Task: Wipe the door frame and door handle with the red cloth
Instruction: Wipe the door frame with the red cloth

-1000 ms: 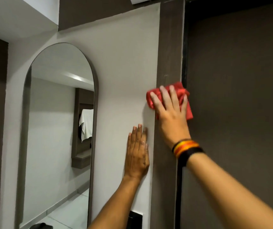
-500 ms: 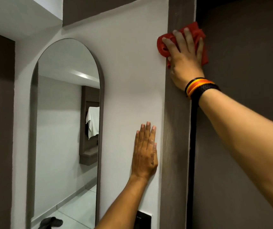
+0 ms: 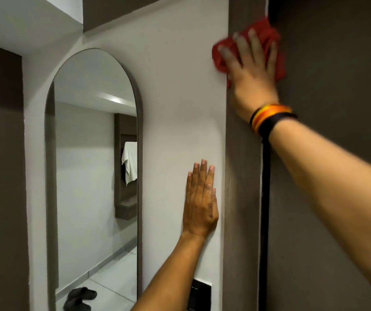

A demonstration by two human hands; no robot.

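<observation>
The brown door frame (image 3: 243, 187) runs vertically right of centre, with the dark door (image 3: 337, 86) to its right. High on the frame, my right hand (image 3: 250, 72) lies flat with fingers spread, pressing the red cloth (image 3: 221, 55) against the wood. The cloth bulges out left of and above the fingers. My left hand (image 3: 201, 198) rests flat on the white wall (image 3: 175, 97), just left of the frame, fingers together and holding nothing. No door handle is in view.
An arched mirror (image 3: 92, 176) hangs on the wall to the left and reflects a room, a white towel and dark slippers on the floor. A black switch plate (image 3: 199, 294) sits low on the wall under my left forearm.
My right hand has carried the red cloth up the door frame from mid height to near its top. My left hand has stayed flat on the wall.
</observation>
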